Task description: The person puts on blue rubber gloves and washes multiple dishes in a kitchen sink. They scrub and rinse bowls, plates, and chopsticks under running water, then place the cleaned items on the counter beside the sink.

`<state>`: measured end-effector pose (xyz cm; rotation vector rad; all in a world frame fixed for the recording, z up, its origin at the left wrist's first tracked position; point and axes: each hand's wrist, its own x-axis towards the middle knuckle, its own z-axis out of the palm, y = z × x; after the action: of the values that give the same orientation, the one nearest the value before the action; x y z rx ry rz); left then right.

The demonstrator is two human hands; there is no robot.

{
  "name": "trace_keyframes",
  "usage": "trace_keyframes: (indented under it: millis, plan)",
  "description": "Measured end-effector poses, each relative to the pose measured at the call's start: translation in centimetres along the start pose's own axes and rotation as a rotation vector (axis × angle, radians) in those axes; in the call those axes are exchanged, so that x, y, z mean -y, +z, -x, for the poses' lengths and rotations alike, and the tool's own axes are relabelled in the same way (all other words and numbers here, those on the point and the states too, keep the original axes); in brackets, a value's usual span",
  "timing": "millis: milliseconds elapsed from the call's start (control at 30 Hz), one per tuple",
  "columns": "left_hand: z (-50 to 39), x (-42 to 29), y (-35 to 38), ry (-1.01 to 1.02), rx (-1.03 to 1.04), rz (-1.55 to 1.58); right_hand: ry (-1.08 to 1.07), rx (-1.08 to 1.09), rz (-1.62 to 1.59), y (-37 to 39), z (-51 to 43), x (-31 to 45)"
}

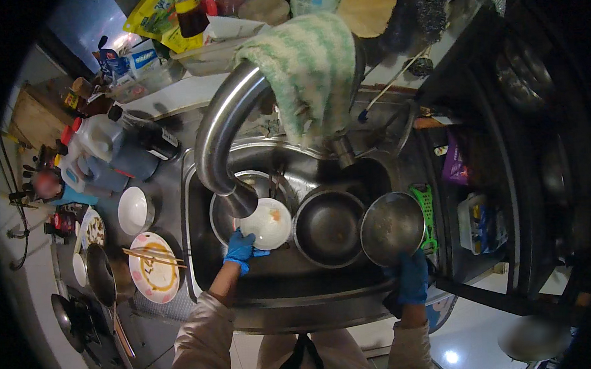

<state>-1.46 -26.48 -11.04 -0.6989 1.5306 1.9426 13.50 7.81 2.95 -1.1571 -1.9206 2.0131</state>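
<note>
My left hand (240, 247), in a blue glove, grips the rim of a white bowl (265, 233) with an orange-red smear inside. This bowl is tilted beneath the mouth of the steel faucet (208, 139), over a round metal vessel (222, 220) in the sink (290, 297). My right hand (412, 278), also gloved in blue, holds the near edge of a shallow metal bowl (393, 227) at the sink's right side; its fingers are dark and partly hidden. Between the two bowls a dark round pot (330, 228) rests in the sink.
A green-striped towel (310, 70) drapes over the faucet. On the left counter are a white bowl (134, 211), a stained plate (154, 279) bearing chopsticks (155, 257), a frying pan (101, 274) and plastic jugs (101, 143). A green grater (424, 208) lies by the sink's right edge.
</note>
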Motion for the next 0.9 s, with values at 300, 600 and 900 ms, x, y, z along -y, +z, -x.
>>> trace_keyframes:
  millis: [300, 600, 900]
  plan:
    - [-7.1, 8.1, 3.5, 0.127, 0.129, -0.620, -0.252, 0.038, 0.329, -0.9, -0.4, -1.6]
    - [-6.3, 7.0, 10.6, 0.373, 0.050, -1.104, -0.272, 0.056, 0.633, -3.0, -1.0, -4.8]
    - [-4.7, 1.1, 9.4, 0.327, 0.048, -0.947, 0.030, 0.310, 0.725, -1.3, -3.3, -8.4]
